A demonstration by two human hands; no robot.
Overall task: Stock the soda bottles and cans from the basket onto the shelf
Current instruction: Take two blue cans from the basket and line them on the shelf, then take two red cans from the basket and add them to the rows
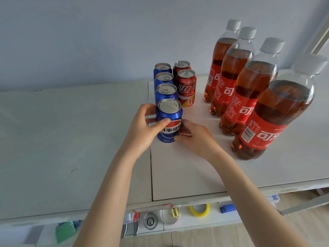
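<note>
The front Pepsi can [169,122] stands upright on the white shelf [71,139], at the 6 o'clock end of a file of four blue cans, touching or just short of the next blue can [166,91] behind it. Two red Coca-Cola cans [186,86] sit at about 1 o'clock from it, and four cola bottles [249,97] line up well off towards 3 o'clock.

The can looks sealed, so it is probably full: fairly heavy for its size, with a stiff wall and a smooth painted skin that could slip. The mid-body is the sensible place to hold it, since the wall dents under a hard squeeze.

The left hand [142,129] comes in from 8 o'clock, its thumb across the logo and its fingers [151,106] wrapped round the far left side, clamped on the can. The right hand [194,138] reaches from 4 o'clock, lower down, pinching the can's lower right side. Both forearms stretch out over the shelf edge.
</note>
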